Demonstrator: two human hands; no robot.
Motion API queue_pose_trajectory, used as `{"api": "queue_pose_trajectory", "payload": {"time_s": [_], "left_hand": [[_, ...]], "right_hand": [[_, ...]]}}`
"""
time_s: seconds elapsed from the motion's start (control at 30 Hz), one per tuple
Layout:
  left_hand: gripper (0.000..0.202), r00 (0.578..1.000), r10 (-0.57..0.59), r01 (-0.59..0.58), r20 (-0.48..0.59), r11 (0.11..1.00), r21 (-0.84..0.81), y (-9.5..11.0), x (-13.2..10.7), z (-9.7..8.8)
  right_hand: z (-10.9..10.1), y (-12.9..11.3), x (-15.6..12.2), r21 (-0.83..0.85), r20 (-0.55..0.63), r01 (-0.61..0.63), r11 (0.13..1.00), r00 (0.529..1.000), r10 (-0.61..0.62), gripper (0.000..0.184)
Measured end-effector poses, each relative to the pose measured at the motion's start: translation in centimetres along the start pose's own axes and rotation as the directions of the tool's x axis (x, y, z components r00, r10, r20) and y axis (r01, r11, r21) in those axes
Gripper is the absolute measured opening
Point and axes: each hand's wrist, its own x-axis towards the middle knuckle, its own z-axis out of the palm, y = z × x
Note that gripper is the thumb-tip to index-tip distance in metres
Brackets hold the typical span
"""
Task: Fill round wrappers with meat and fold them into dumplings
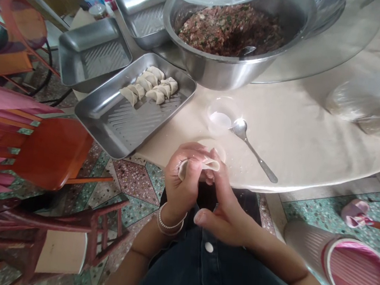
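A pale dumpling wrapper (211, 164), folded over with its right end gaping, is held up at the table's front edge. My left hand (185, 173) cups it, the thumb pressing on its near side. The fingers of my right hand (226, 204) touch the wrapper's right end, while that thumb sticks out lower down. Behind the hands, a flat round wrapper (213, 147) lies partly hidden on the table. A small clear bowl (220, 116) with white contents stands beyond it, beside a metal spoon (254, 151). Several folded dumplings (144, 82) lie in the metal tray (110, 128) on the left.
A large steel bowl (217, 66) of minced filling (221, 27), with a spoon handle in it, stands at the back. Two more metal trays (92, 54) are at upper left. A plastic bag (371, 104) lies right. Chairs (53, 151) and a bin (307, 248) flank me.
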Motion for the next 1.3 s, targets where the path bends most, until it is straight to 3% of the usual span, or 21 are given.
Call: {"api": "queue_pose_trajectory", "payload": {"time_s": [0.2,0.3,0.4,0.5,0.67,0.77,0.87,0.97,1.07,1.13,1.2,1.23,1.3], "left_hand": [[0.015,0.999,0.051,-0.050,-0.006,0.995,0.086,-0.2,-0.1,0.1],[0.015,1.000,0.019,-0.020,0.011,0.995,0.094,-0.1,-0.2,0.2],[0.011,0.999,-0.030,0.030,0.014,0.998,0.050,0.0,-0.5,0.4],[0.025,0.993,-0.115,0.115,0.019,0.992,-0.044,0.3,-0.7,0.8],[0.032,0.971,-0.225,0.235,0.085,0.962,-0.137,1.2,-0.8,1.2],[0.032,0.970,-0.221,0.232,0.105,0.965,-0.120,1.4,-1.0,1.3],[0.033,0.973,-0.183,0.196,0.141,0.977,-0.082,1.5,-1.4,1.3],[0.032,0.963,-0.216,0.240,0.164,0.959,-0.150,1.8,-1.6,1.4],[0.033,0.907,-0.357,0.413,0.222,0.854,-0.316,2.1,-1.3,1.6],[0.037,0.817,-0.484,0.575,0.314,0.724,-0.381,2.2,-0.9,1.7],[0.038,0.731,-0.575,0.682,0.367,0.613,-0.399,2.3,-0.4,1.7],[0.036,0.718,-0.593,0.696,0.365,0.597,-0.398,2.3,-0.1,1.6],[0.031,0.734,-0.591,0.678,0.334,0.603,-0.421,2.3,0.3,1.4]], "right_hand": [[0.5,0.0,0.3,0.068,-0.064,0.050,0.996,0.997,-0.046,0.082],[0.3,0.0,0.5,0.061,-0.124,0.084,0.995,0.989,-0.075,0.073],[-0.2,-0.2,0.9,-0.011,-0.212,0.123,0.992,0.970,-0.123,0.061],[-0.8,-0.3,1.3,-0.148,-0.287,0.136,0.980,0.942,-0.174,0.053],[-1.5,-0.3,1.9,-0.409,-0.413,0.086,0.909,0.870,-0.268,0.045],[-1.7,-0.4,2.2,-0.545,-0.471,0.057,0.837,0.805,-0.361,0.032],[-1.7,-0.6,2.2,-0.625,-0.493,0.013,0.780,0.769,-0.408,0.020],[-1.7,-0.7,1.9,-0.660,-0.510,0.024,0.751,0.720,-0.471,0.021],[-1.8,-0.6,1.3,-0.698,-0.507,0.067,0.713,0.658,-0.557,0.030],[-1.9,-0.4,1.1,-0.715,-0.499,0.081,0.695,0.638,-0.587,0.029],[-2.0,-0.2,1.1,-0.711,-0.491,0.069,0.700,0.663,-0.565,0.025],[-2.0,-0.1,1.1,-0.703,-0.487,0.058,0.709,0.686,-0.540,0.024],[-1.9,0.2,1.3,-0.685,-0.481,0.047,0.727,0.721,-0.499,0.025]]}}
